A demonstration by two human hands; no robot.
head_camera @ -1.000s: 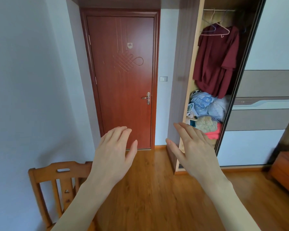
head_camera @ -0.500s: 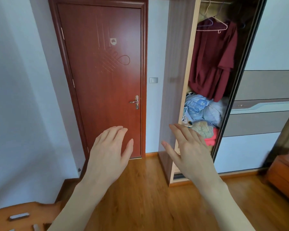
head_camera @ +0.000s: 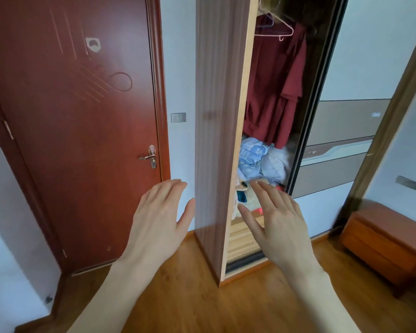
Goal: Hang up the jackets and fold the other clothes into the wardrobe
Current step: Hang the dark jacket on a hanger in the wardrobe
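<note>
At wardrobe [head_camera: 216, 140]: open bay, 1 o'clock.
Hands: 2; left hand [head_camera: 159, 224], right hand [head_camera: 277, 224], fingers straight, holding nothing.
Hung: 1 maroon garment [head_camera: 274, 92].
Pile: 1 heap of clothes [head_camera: 262, 164], beneath it.

A bedroom in a home: an open wardrobe [head_camera: 223, 140] holds a maroon garment [head_camera: 274, 87] on a hanger above a heap of loose clothes [head_camera: 262, 162]. A red-brown door [head_camera: 82, 131] stands left of the wardrobe, a low wooden cabinet [head_camera: 384, 243] to its right, on wood flooring [head_camera: 202, 304].
</note>
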